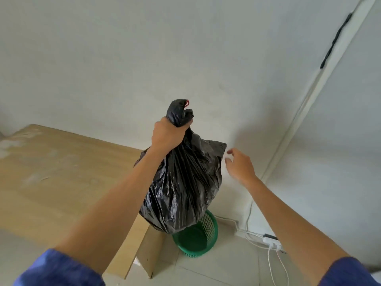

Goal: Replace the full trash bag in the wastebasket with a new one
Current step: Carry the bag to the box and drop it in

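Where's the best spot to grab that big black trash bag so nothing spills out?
Grip the full black plastic trash bag at its bunched neck near the top, wrapping fingers round it from the left side, as the left hand does. The plastic gathers there into a narrow twist, and the bulging load hangs straight below it, so it probably won't tip.

Nothing readable is showing anywhere. The black trash bag (183,182) and the green wastebasket (210,223) are carrying no legible print, label or brand. The white power strip (272,242) on the floor by the wall is appearing too small and blurred for any marking to be made out.
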